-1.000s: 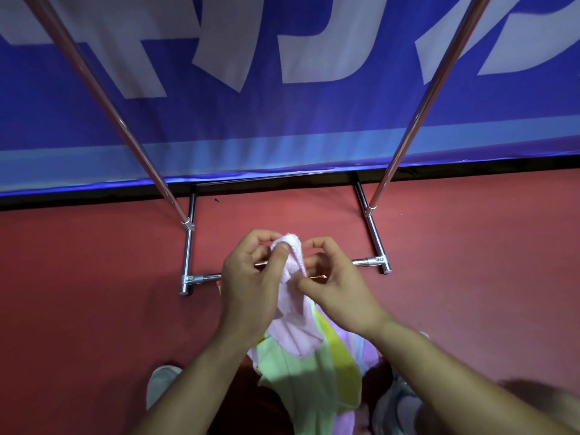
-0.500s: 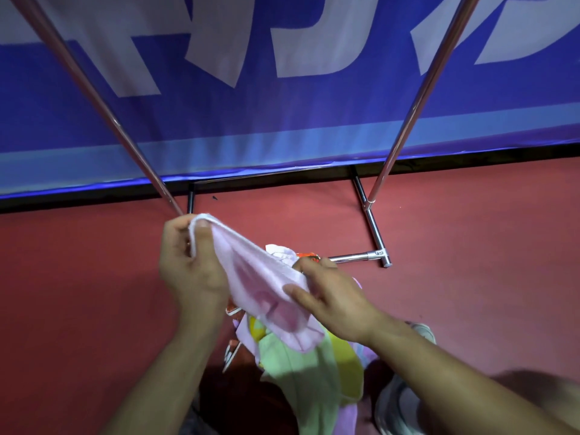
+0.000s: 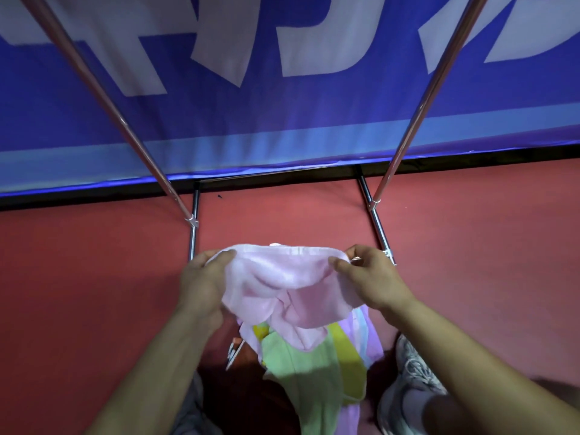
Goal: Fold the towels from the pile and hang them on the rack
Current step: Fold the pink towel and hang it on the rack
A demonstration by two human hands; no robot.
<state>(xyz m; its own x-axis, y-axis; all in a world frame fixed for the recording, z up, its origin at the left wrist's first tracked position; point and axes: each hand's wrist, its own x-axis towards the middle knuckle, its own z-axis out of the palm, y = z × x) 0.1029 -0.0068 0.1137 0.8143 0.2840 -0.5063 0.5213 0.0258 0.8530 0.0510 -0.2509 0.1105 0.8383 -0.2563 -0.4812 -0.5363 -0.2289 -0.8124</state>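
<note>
Gripping towel [image 3: 292, 284] top edge with left hand [image 3: 204, 284] and right hand [image 3: 367, 281], fingers curled; holding it spread above pile [image 3: 301, 365], near rack [image 3: 417, 114].

The pink towel [image 3: 282, 287] is soft and fluffy, stretched sideways in the air with its top edge pulled into a shallow arc. The left hand [image 3: 201, 281] pinches one end and the right hand [image 3: 370, 281] the other. Its middle sags in loose folds (not yet a neat fold), the lowest corner dangling onto the pile [image 3: 301, 368] below. That pile is a rumpled heap of pale green, yellow and lilac towels on the red floor. Just beyond stands the rack [image 3: 420, 111]: a shiny metal frame flat on the floor, with two poles rising from it and slanting apart.
</note>
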